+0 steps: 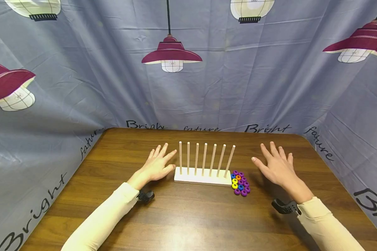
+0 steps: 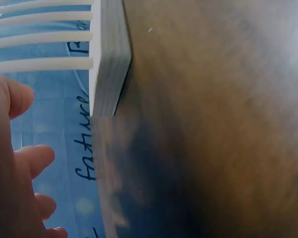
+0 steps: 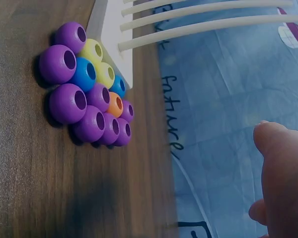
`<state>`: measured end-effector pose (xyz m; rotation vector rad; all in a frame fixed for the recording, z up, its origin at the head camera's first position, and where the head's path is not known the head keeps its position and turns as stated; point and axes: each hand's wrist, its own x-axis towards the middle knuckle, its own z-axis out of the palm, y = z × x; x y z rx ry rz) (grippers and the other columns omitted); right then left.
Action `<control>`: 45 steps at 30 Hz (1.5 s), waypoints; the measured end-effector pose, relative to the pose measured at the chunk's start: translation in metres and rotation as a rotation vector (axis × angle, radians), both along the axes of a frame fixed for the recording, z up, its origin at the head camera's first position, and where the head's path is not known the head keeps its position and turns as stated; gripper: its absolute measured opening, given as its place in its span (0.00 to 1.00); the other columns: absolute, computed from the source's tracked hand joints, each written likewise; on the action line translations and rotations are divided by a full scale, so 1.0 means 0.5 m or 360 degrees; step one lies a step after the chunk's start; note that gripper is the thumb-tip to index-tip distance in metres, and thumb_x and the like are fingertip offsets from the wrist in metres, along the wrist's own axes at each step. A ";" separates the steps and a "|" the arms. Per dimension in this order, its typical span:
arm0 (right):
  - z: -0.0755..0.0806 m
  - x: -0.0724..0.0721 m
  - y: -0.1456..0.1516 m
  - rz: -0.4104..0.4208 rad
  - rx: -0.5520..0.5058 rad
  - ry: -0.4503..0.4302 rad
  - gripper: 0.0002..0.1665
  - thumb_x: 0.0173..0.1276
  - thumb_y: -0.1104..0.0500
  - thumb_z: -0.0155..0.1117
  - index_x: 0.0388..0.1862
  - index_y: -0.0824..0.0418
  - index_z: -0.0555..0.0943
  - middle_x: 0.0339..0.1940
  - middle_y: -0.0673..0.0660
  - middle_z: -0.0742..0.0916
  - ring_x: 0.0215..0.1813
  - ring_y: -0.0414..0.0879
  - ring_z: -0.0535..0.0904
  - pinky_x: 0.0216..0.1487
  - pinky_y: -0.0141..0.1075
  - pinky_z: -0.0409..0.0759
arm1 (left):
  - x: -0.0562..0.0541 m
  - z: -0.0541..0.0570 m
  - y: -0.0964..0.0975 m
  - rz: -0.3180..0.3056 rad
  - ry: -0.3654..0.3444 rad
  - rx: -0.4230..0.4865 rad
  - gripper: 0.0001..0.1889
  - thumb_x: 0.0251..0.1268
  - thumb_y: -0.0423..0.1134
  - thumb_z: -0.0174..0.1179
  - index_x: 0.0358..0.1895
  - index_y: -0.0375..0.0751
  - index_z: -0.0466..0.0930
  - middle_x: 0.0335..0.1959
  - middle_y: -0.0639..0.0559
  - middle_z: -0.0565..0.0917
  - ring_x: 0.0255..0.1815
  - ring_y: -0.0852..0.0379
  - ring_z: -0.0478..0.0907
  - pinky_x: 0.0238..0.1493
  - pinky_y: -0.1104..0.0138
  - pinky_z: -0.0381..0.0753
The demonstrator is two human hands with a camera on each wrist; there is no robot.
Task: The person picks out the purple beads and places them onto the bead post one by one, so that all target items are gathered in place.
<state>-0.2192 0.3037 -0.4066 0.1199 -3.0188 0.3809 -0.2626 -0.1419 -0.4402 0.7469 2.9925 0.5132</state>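
Here on my head feed, the two hands are well apart, fingers extended and spread. The left hand (image 1: 157, 165) is just beside the left end of the white rack (image 1: 202, 180); its thumb comes nearest. Over on the right, the right hand (image 1: 278, 169) is apart from the cluster of beads (image 1: 240, 182). Whether either palm touches the wooden table (image 1: 182, 212), I can't tell.

The rack sits mid-table, seven pegs (image 1: 204, 158) rising from it. Thirteen beads huddle against its right end: eight purple, two yellow, two blue, one orange, and my right wrist feed shows their holes.

Now the writing! Behind it all hangs a grey-blue curtain (image 1: 207, 97), and I'm reading "Bright" in black script, then a word I make out as "fature" or "future", then "Bright" again. More lettering runs along both sides, cut off at the edges. Above are printed maroon lamps (image 1: 172, 54).
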 end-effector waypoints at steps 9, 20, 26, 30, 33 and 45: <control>0.001 0.004 -0.002 0.0002 -0.0014 -0.0022 0.51 0.77 0.28 0.39 0.82 0.64 0.55 0.82 0.78 0.52 0.77 0.85 0.45 0.70 0.82 0.37 | 0.019 -0.015 0.015 -0.0078 -0.0096 0.0094 0.34 0.67 0.54 0.54 0.76 0.49 0.67 0.83 0.33 0.51 0.83 0.26 0.45 0.80 0.32 0.44; -0.002 0.009 -0.002 0.0003 -0.0020 -0.0027 0.51 0.77 0.28 0.38 0.82 0.64 0.55 0.82 0.77 0.52 0.77 0.85 0.45 0.70 0.82 0.38 | 0.024 -0.035 0.031 -0.0149 -0.0195 0.0225 0.36 0.56 0.57 0.64 0.69 0.50 0.74 0.83 0.34 0.54 0.83 0.28 0.46 0.81 0.34 0.43; -0.004 0.011 -0.002 0.0003 -0.0020 -0.0023 0.51 0.77 0.28 0.38 0.82 0.64 0.55 0.82 0.77 0.52 0.77 0.85 0.47 0.70 0.82 0.39 | 0.024 -0.051 0.034 -0.0160 -0.0223 0.0323 0.36 0.52 0.58 0.71 0.66 0.52 0.76 0.82 0.34 0.56 0.83 0.26 0.46 0.80 0.31 0.42; -0.004 0.013 -0.001 0.0004 -0.0016 -0.0011 0.51 0.77 0.28 0.39 0.82 0.64 0.55 0.82 0.77 0.53 0.77 0.84 0.48 0.70 0.82 0.39 | 0.023 -0.063 0.037 -0.0149 -0.0189 0.0390 0.35 0.49 0.58 0.74 0.63 0.52 0.78 0.82 0.34 0.58 0.82 0.25 0.46 0.79 0.29 0.42; -0.005 0.013 0.000 0.0006 -0.0018 -0.0014 0.50 0.77 0.29 0.39 0.82 0.64 0.55 0.81 0.77 0.53 0.77 0.84 0.49 0.70 0.82 0.40 | 0.021 -0.072 0.040 -0.0130 -0.0153 0.0420 0.35 0.46 0.57 0.76 0.61 0.52 0.80 0.81 0.35 0.60 0.82 0.25 0.47 0.79 0.29 0.42; -0.013 0.012 -0.002 0.0009 -0.0027 -0.0003 0.49 0.78 0.29 0.40 0.81 0.64 0.57 0.81 0.78 0.55 0.76 0.84 0.51 0.70 0.82 0.42 | 0.017 -0.081 0.051 -0.0053 -0.0105 0.0425 0.36 0.42 0.57 0.78 0.59 0.50 0.83 0.79 0.36 0.65 0.82 0.27 0.50 0.80 0.31 0.43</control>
